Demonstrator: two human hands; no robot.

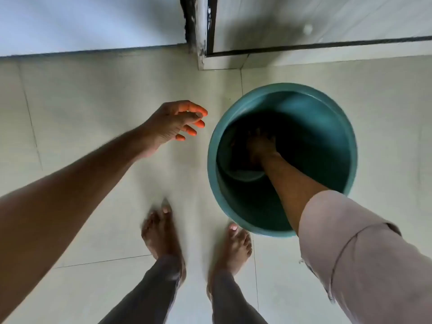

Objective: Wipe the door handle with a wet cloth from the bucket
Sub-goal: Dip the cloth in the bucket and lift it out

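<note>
A teal bucket (pixel 332 113) stands on the tiled floor to the right of my feet. My right hand (pixel 260 147) reaches deep into its dark inside, fingers pointing down; the shadow hides whether it holds anything, and no cloth shows. My left hand (pixel 174 125) hovers in the air left of the bucket, empty, with its fingers spread. No door handle is in view.
My two bare feet (pixel 161 232) stand on the pale floor tiles just below the bucket. A door frame post (pixel 198 31) rises at the top centre, with a white wall on its left and a door panel (pixel 327 17) on its right.
</note>
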